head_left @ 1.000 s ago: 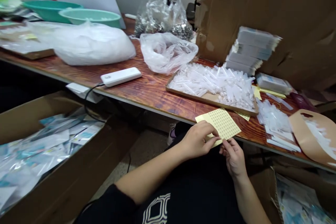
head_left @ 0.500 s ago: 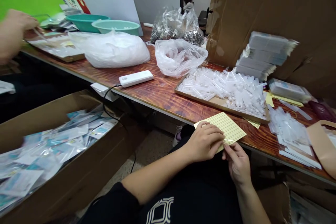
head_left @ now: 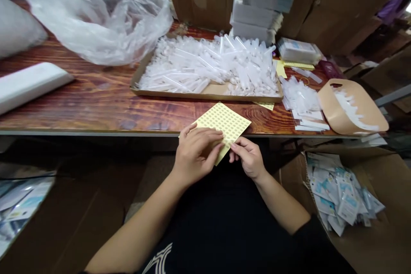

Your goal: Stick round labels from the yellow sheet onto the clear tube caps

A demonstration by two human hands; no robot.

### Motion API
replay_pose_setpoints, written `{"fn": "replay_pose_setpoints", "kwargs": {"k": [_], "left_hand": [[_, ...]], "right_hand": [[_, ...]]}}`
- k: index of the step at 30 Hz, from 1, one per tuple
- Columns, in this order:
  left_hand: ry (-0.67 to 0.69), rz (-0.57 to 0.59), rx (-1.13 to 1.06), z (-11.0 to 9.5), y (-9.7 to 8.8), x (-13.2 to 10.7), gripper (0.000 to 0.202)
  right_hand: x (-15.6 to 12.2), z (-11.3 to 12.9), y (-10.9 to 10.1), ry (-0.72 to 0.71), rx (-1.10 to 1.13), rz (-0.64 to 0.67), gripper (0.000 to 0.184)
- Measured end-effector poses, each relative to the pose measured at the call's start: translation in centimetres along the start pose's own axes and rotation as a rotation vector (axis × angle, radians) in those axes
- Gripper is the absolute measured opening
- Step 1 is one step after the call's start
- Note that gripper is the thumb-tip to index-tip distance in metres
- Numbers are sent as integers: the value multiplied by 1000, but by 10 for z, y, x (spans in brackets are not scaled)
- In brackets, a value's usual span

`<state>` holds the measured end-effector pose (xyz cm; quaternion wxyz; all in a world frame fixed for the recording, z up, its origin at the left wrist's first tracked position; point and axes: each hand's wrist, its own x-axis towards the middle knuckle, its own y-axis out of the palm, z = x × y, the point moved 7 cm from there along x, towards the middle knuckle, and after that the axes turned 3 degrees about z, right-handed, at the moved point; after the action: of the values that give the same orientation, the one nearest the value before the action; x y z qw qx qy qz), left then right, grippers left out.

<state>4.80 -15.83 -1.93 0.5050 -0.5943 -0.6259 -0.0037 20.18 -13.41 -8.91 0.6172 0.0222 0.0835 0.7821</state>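
Note:
A yellow sticker sheet [head_left: 226, 122] covered in small dots lies half over the front edge of the wooden table [head_left: 96, 102]. My left hand [head_left: 195, 154] rests on its near-left corner, fingers curled over the sheet and holding it. My right hand [head_left: 248, 157] pinches at the sheet's near edge with thumb and fingertips together. Just behind the sheet, a shallow cardboard tray [head_left: 205, 93] holds a heap of clear plastic tubes [head_left: 218, 66].
A crumpled clear plastic bag [head_left: 93, 13] and a white flat device [head_left: 28, 85] lie at the left. Stacked packets [head_left: 260, 4] stand against cardboard at the back. A tan scoop-like holder [head_left: 349, 109] with tubes sits right. A box of packets [head_left: 340, 197] is below right.
The view has swung right and down, closer to the table; the other person's hand and basins have left the frame. Both hands stay on the yellow sheet.

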Motion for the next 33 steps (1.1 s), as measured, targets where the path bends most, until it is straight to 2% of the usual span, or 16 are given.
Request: {"fn": "replay_pose_setpoints", "kwargs": {"k": [5,9,13,18,25,33], "left_hand": [[127,-39,83,-12,-5,-2,17],[230,-58,188,-22,-7,-6,25],[274,-36,198,-25,-4,-8,30],[269,-14,174,-24,-3,-9,28],[252,-21,128,-29,-9,-12,32],[156,-9,108,-27,-5,-12,26]], "right_hand": [[-3,-2,0,0,37,3,32],[-3,-7,2,19,167,19,36],[-2,-17,9,137,340,74,38],[-2,-25,11,204,361,52,38],[-4,-13,10,63,280,-18,27],[-14,3,6,-196,-152,-73,23]]}}
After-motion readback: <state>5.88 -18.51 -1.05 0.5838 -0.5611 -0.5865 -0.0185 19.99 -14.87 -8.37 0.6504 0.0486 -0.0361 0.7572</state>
